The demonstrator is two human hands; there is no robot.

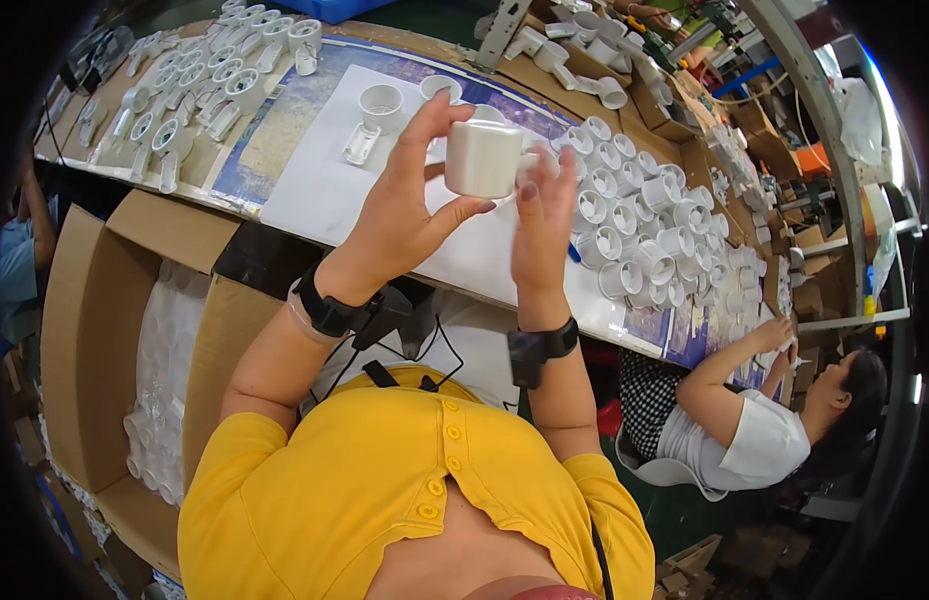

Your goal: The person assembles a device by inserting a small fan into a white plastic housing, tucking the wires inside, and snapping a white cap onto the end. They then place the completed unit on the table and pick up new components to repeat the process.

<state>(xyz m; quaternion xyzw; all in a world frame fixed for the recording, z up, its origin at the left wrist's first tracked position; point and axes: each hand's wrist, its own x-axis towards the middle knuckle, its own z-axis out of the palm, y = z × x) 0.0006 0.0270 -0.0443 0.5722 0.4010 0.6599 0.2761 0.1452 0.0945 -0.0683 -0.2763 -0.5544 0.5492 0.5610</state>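
Observation:
My left hand (pixel 399 210) pinches a smooth white cylindrical plastic housing (pixel 482 158) between thumb and fingers, raised above the worktable. Close by on its right side is my right hand (pixel 544 235), its fingertips blurred by motion. A whitish shape shows between the housing and those fingers, too smeared to make out. Behind my left hand, a white cup-shaped part with a handle (pixel 379 108) lies on a white sheet (pixel 319 195). Another round white part (pixel 440 88) sits just beyond my left fingertips.
Many white cup-shaped parts (pixel 624 215) crowd the table's right side, with a blue pen-like thing (pixel 573 252) beside them. More handled parts (pixel 224 80) stand at the far left. An open carton (pixel 94 340) holds clear-wrapped parts. A co-worker (pixel 734 425) sits at the right.

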